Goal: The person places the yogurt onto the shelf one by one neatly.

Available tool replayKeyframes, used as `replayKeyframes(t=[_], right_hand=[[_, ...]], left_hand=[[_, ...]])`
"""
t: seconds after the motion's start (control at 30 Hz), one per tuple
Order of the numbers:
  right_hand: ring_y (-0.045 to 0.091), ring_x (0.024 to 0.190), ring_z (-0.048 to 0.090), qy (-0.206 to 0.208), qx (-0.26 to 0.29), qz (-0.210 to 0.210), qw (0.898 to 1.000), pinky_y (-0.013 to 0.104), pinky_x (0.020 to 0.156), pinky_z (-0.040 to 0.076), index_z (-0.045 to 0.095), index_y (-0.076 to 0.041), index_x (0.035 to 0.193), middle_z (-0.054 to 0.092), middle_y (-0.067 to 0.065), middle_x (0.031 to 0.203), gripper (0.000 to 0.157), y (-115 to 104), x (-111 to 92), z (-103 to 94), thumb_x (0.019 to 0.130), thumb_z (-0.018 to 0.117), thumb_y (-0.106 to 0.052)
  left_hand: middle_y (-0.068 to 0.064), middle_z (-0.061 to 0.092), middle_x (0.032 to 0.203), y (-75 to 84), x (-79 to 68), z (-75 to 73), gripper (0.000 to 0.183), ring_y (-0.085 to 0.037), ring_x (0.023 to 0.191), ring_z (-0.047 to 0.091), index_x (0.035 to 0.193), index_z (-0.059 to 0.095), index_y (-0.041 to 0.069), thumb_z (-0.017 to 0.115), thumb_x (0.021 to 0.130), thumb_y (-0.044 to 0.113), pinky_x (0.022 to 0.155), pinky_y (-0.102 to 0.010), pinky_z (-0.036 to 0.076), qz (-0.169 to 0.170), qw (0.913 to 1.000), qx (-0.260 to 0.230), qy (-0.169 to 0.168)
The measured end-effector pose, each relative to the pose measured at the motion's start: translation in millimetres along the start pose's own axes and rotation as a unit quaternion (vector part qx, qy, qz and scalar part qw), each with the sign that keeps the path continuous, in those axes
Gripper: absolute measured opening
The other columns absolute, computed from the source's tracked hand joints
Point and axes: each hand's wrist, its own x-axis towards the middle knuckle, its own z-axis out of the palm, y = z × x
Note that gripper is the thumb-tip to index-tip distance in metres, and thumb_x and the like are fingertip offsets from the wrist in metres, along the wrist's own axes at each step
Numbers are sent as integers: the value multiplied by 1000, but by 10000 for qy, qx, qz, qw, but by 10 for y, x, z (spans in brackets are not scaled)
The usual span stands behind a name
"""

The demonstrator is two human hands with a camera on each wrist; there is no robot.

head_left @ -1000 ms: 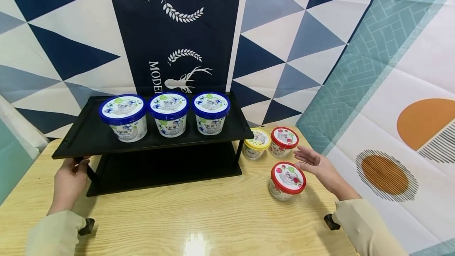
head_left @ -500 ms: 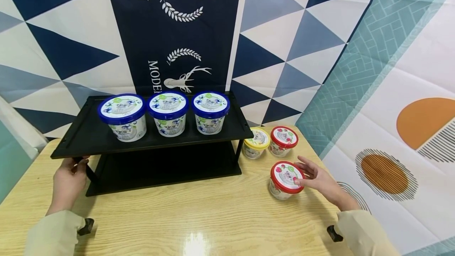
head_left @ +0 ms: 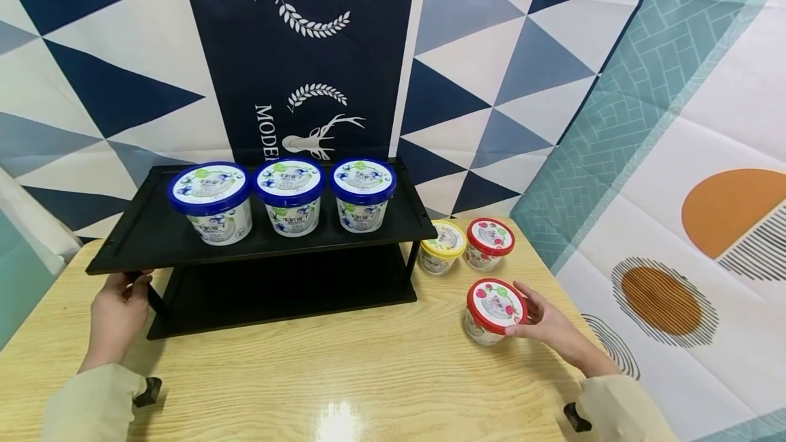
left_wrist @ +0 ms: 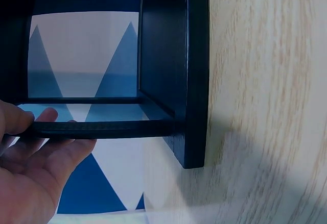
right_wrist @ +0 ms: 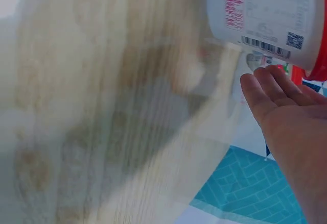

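Note:
At the left end of a black two-tier shelf (head_left: 288,245), my left hand (head_left: 118,316) holds the front post (left_wrist: 102,129), thumb on one side and fingers behind it. My right hand (head_left: 549,329) is at the right side of a white tub with a red lid (head_left: 496,303), which stands on the table. The thumb lies by the near side of the lid's rim and the other fingers by its far side. From the right wrist, the fingers (right_wrist: 276,83) look extended, right beside the tub's printed wall (right_wrist: 265,15).
Along the upper tier stand three blue-lidded tubs (head_left: 290,196). Right of the shelf, a yellow-lidded tub (head_left: 443,246) and another red-lidded tub (head_left: 489,243) sit on the wooden table (head_left: 276,374). Patterned cloth (head_left: 473,87) hangs behind and along the right side.
My right hand has come down and toward the front, from beyond the front red-lidded tub to around its right side. The left hand stays at the post, and the tubs have not moved.

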Motion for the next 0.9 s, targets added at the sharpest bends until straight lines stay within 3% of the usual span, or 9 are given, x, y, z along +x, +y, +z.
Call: replayKeyframes(t=[0.2,0.27,0.37,0.43,0.5,0.73,0.9], right_hand=[[32,130,34,29,-161,-33,9999,11,87,43,9,-1,148,26,24,148,101,31,17,93,77,77,-22],[34,131,32,36,-169,15,9998,23,96,44,8,-1,148,26,24,148,103,23,18,119,76,78,-22],[38,134,27,64,-113,59,9999,45,106,38,5,-1,148,23,26,149,106,15,22,153,75,78,-22],[40,134,26,124,-119,143,9997,57,107,33,4,-1,148,23,26,148,108,19,25,176,74,79,-23],[40,134,27,182,-127,203,9995,60,108,31,5,-1,148,25,26,148,108,42,34,194,73,80,-23],[41,133,30,298,-254,251,9989,62,107,32,6,0,147,27,25,147,111,103,62,238,71,81,-26],[37,131,33,300,-101,220,9993,56,107,35,9,-1,147,31,23,145,106,130,72,277,72,81,-24]], left_hand=[[-26,54,124,-4,1,-7,34,16,85,33,121,52,-1,35,99,18,62,-4,30,-40,10000,-4,-38],[-26,54,124,-5,6,-6,34,13,86,37,121,52,-1,35,99,19,63,-4,31,-52,10000,23,-49],[-25,54,125,0,13,3,35,-10,95,52,122,51,-1,34,99,19,65,-8,34,-82,9999,77,-52],[-26,54,125,5,15,6,35,-23,103,54,122,51,-1,33,99,19,68,-12,37,-81,9999,74,-61],[-26,53,126,14,14,6,35,-38,110,50,122,50,-2,33,99,19,69,-14,38,-77,9999,69,-76],[-27,53,126,18,13,7,36,-39,108,50,123,50,-2,33,99,18,64,-8,33,-66,9999,55,-90],[-28,52,126,10,8,6,36,-41,110,50,123,49,-3,32,99,17,62,-7,30,-71,9999,5,-100]])
